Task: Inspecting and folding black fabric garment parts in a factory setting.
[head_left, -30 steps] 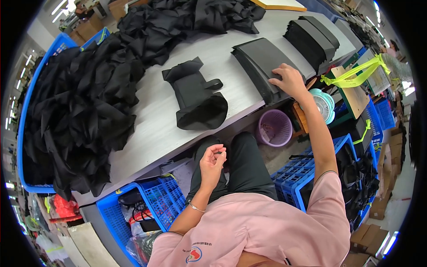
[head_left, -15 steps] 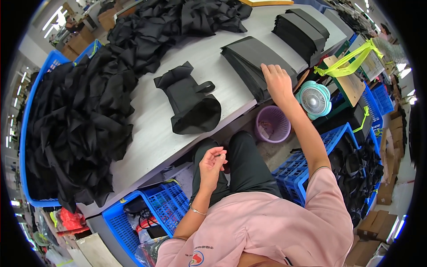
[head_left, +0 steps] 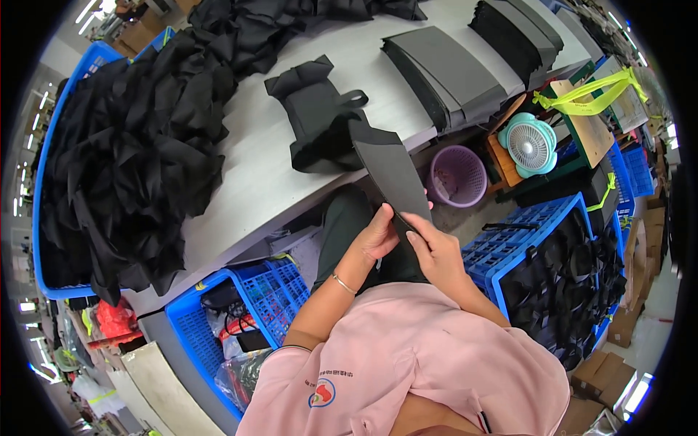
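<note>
Both hands hold one flat dark grey foam panel (head_left: 392, 174) over my lap, just below the table's front edge. My left hand (head_left: 376, 236) grips its lower end from the left, and my right hand (head_left: 435, 247) grips it from the right. The panel's upper end reaches up over a black fabric pouch (head_left: 316, 116) lying on the grey table (head_left: 247, 174). A stack of the same grey panels (head_left: 447, 73) lies on the table to the right, with a darker stack (head_left: 520, 33) beyond it.
A big heap of black fabric pieces (head_left: 131, 145) covers the table's left side and back. Under the table stand a purple basket (head_left: 456, 176), a small teal fan (head_left: 529, 145), and blue crates (head_left: 240, 305), one holding black parts (head_left: 567, 276).
My right hand came back from the grey panel stack with one panel. My left hand, empty and raised before, now grips that panel too. The view shifted slightly.
</note>
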A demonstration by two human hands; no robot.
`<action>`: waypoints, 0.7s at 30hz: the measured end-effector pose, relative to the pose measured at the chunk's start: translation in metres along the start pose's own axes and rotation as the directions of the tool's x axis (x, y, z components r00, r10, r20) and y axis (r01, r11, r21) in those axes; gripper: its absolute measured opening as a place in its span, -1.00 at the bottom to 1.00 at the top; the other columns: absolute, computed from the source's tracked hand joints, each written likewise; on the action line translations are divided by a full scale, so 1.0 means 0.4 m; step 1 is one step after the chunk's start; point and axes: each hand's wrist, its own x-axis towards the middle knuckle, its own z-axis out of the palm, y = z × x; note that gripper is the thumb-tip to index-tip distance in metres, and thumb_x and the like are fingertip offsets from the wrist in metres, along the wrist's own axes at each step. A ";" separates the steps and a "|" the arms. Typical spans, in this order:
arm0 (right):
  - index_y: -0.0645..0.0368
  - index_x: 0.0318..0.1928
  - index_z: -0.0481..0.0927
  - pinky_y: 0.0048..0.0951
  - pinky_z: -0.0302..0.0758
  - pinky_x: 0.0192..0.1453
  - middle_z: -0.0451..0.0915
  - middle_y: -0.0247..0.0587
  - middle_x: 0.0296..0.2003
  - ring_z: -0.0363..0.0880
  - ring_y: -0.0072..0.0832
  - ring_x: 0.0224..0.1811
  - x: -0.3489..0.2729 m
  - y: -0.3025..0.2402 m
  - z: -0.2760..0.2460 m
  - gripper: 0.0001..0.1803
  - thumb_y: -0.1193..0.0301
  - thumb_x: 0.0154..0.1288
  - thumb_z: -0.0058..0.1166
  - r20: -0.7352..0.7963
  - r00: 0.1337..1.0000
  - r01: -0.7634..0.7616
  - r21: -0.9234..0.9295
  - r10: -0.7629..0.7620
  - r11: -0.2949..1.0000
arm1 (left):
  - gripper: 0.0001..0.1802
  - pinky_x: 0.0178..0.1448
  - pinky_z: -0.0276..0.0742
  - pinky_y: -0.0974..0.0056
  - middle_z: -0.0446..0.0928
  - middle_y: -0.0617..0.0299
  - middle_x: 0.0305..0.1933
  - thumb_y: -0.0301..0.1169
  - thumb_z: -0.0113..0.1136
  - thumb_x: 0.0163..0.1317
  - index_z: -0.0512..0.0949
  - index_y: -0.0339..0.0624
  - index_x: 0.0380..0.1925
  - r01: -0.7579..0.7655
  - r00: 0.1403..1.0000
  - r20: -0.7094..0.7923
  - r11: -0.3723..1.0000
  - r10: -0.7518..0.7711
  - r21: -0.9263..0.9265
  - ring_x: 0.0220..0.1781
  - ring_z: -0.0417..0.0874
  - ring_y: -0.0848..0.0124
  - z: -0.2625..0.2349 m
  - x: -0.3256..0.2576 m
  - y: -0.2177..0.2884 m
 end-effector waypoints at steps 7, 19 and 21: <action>0.25 0.08 0.53 -0.60 0.33 -0.40 0.46 -0.41 -0.62 0.32 -0.76 -0.55 -0.057 0.021 -0.010 -0.70 0.56 0.35 0.14 0.074 0.895 -0.437 0.349 0.441 0.829 | -0.25 0.40 0.45 -0.12 0.52 -0.07 0.22 -0.07 0.34 0.28 0.32 -0.26 0.33 -0.082 0.964 -0.252 0.996 0.086 0.025 0.32 0.51 -0.03 0.072 -0.023 0.065; 0.28 0.34 0.39 -0.35 0.54 0.11 0.65 0.07 -0.01 0.66 -0.24 0.00 -0.015 0.068 0.046 -0.38 0.33 0.33 0.23 0.208 0.923 -0.375 0.299 0.324 0.877 | -0.60 0.18 0.54 0.22 0.58 -0.02 0.13 -0.27 0.27 0.35 0.57 -0.33 0.06 -0.118 0.845 -0.400 0.854 0.354 0.507 0.12 0.61 0.27 0.099 -0.096 0.095; 0.35 0.37 0.34 -0.46 0.46 0.22 0.60 -0.03 0.13 0.55 -0.48 0.15 -0.002 0.081 0.033 -0.42 0.45 0.40 0.13 0.244 0.927 -0.356 0.338 0.284 0.872 | -0.59 0.30 0.41 0.19 0.22 -0.12 0.47 -0.21 0.23 0.39 0.59 -0.20 0.13 -0.002 0.502 -0.289 0.336 0.815 0.942 0.38 0.38 0.19 0.078 -0.103 0.112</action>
